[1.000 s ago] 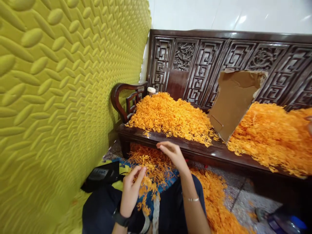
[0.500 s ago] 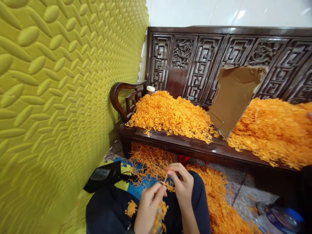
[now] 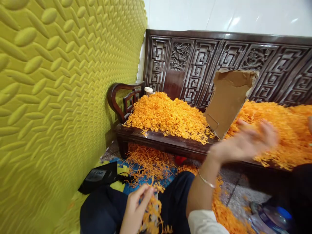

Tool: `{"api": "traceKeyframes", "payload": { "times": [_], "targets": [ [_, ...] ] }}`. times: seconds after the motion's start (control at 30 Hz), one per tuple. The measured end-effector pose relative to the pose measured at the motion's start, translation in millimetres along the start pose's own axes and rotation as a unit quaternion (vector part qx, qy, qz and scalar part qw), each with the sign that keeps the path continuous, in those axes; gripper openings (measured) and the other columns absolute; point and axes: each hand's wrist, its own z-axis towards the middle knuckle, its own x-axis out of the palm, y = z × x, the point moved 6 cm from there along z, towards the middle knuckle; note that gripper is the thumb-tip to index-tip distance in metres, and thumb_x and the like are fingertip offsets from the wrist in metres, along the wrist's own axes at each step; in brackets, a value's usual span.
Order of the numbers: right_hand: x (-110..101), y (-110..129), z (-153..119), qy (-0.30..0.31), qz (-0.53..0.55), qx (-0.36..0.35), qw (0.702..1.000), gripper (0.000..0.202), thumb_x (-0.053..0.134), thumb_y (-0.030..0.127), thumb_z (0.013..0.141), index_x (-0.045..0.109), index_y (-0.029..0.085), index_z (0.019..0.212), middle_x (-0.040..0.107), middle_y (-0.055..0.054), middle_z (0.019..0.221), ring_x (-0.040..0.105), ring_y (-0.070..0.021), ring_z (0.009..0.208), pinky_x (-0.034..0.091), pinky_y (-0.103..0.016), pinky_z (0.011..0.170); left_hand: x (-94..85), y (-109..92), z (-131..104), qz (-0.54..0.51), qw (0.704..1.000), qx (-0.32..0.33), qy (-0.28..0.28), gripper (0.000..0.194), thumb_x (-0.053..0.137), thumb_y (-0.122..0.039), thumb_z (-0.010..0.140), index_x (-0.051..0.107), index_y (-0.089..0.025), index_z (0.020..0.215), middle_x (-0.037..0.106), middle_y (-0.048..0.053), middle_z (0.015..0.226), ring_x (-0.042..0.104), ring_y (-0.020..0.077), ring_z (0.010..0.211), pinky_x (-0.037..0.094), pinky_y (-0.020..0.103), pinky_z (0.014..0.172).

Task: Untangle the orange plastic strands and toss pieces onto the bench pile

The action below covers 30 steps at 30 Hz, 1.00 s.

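Observation:
My left hand [image 3: 138,203] is low in front, with thumb and finger pinched on a thin orange branching plastic piece [image 3: 159,187]. More orange pieces [image 3: 152,214] lie beneath it over my lap. My right hand [image 3: 246,141] is stretched out to the right, over the edge of the dark wooden bench [image 3: 175,143], in front of the right orange pile [image 3: 285,130]. Motion smears its fingers, and whether they hold a piece cannot be made out. A thin bracelet [image 3: 206,180] circles the right wrist.
Another orange pile [image 3: 168,113] lies on the bench's left part, with a cardboard sheet [image 3: 229,100] upright between the piles. Orange strands [image 3: 148,162] lie on the floor below. A black pouch [image 3: 99,177] lies left, a blue-capped bottle [image 3: 275,217] right. A yellow textured mat [image 3: 60,97] rises at left.
My right hand has left the left hand and swung up and right toward the right pile. The left hand stays low, pinching an orange piece. The view has shifted slightly.

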Motion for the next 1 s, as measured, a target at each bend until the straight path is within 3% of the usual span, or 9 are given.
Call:
{"api": "traceKeyframes", "payload": {
  "times": [0.1, 0.17, 0.23, 0.33, 0.4, 0.5, 0.57, 0.7, 1.0],
  "targets": [
    [58, -24, -17, 0.159, -0.050, -0.001, 0.986, 0.056, 0.057, 0.044, 0.082, 0.046, 0.011, 0.126, 0.046, -0.019, 0.129, 0.052, -0.0229, 0.107, 0.042, -0.041, 0.093, -14.7, -14, 12, -0.009, 0.999, 0.004, -0.047, 0.027, 0.056, -0.040, 0.082, 0.065, -0.017, 0.074, 0.065, 0.001, 0.069, 0.061, 0.0171, 0.070, 0.046, 0.020, 0.063],
    [74, -37, -50, 0.248, -0.058, 0.050, 0.966, 0.053, 0.062, 0.045, 0.076, 0.055, 0.010, 0.116, 0.055, -0.018, 0.119, 0.055, -0.0234, 0.102, 0.042, -0.042, 0.093, -19.5, -18, 17, -0.012, 0.997, 0.007, -0.071, 0.026, 0.056, -0.040, 0.082, 0.067, -0.017, 0.079, 0.068, 0.003, 0.073, 0.063, 0.0191, 0.074, 0.048, 0.022, 0.067],
    [71, -39, -92, 0.312, -0.014, 0.140, 0.940, 0.041, 0.061, 0.044, 0.077, 0.061, 0.013, 0.104, 0.063, -0.014, 0.106, 0.059, -0.0227, 0.096, 0.045, -0.040, 0.089, -20.9, -18, 19, -0.007, 0.996, 0.011, -0.085, 0.025, 0.057, -0.039, 0.082, 0.068, -0.017, 0.080, 0.069, 0.004, 0.075, 0.064, 0.0198, 0.075, 0.050, 0.023, 0.069],
    [55, -15, -154, 0.429, 0.103, 0.267, 0.857, 0.031, 0.058, 0.043, 0.081, 0.066, 0.015, 0.092, 0.068, -0.009, 0.091, 0.063, -0.0211, 0.087, 0.049, -0.034, 0.082, -18.9, -15, 19, 0.002, 0.997, 0.012, -0.081, 0.025, 0.056, -0.039, 0.082, 0.068, -0.017, 0.080, 0.069, 0.004, 0.074, 0.064, 0.0196, 0.072, 0.051, 0.024, 0.067],
    [44, 9, -183, 0.485, 0.162, 0.300, 0.805, 0.028, 0.056, 0.041, 0.083, 0.067, 0.017, 0.094, 0.069, -0.008, 0.092, 0.064, -0.0201, 0.088, 0.049, -0.032, 0.081, -17.4, -15, 18, 0.008, 0.997, 0.014, -0.076, 0.024, 0.056, -0.038, 0.083, 0.068, -0.017, 0.079, 0.068, 0.003, 0.072, 0.063, 0.0187, 0.069, 0.051, 0.024, 0.065],
    [32, 33, -205, 0.531, 0.187, 0.291, 0.773, 0.027, 0.064, 0.038, 0.078, 0.066, 0.020, 0.099, 0.068, -0.005, 0.095, 0.063, -0.0188, 0.088, 0.049, -0.030, 0.081, -17.7, -17, 18, 0.024, 0.996, 0.025, -0.079, 0.022, 0.056, -0.036, 0.083, 0.067, -0.017, 0.077, 0.068, 0.002, 0.071, 0.062, 0.0176, 0.067, 0.049, 0.023, 0.064],
    [29, 35, -208, 0.525, 0.170, 0.285, 0.784, 0.024, 0.067, 0.036, 0.076, 0.067, 0.020, 0.094, 0.068, -0.004, 0.090, 0.062, -0.0179, 0.083, 0.049, -0.029, 0.078, -18.2, -18, 17, 0.035, 0.996, 0.031, -0.080, 0.023, 0.054, -0.035, 0.084, 0.066, -0.017, 0.075, 0.067, 0.002, 0.071, 0.061, 0.0172, 0.067, 0.048, 0.022, 0.063],
    [25, 28, -200, 0.450, 0.147, 0.275, 0.837, 0.017, 0.061, 0.032, 0.081, 0.067, 0.017, 0.075, 0.065, -0.004, 0.077, 0.059, -0.0162, 0.076, 0.046, -0.027, 0.070, -13.5, -19, 14, 0.060, 0.996, 0.038, -0.054, 0.025, 0.051, -0.035, 0.086, 0.063, -0.018, 0.074, 0.064, 0.001, 0.068, 0.059, 0.0151, 0.064, 0.045, 0.020, 0.061],
    [-1, 26, -189, 0.276, 0.071, 0.263, 0.922, 0.015, 0.062, 0.026, 0.079, 0.063, 0.016, 0.068, 0.060, -0.002, 0.069, 0.054, -0.0138, 0.066, 0.042, -0.024, 0.061, 22.2, -18, 1, 0.116, 0.990, 0.082, 0.020, 0.027, 0.040, -0.029, 0.092, 0.056, -0.019, 0.073, 0.059, -0.001, 0.064, 0.055, 0.0123, 0.057, 0.040, 0.019, 0.057]
  ]
}}
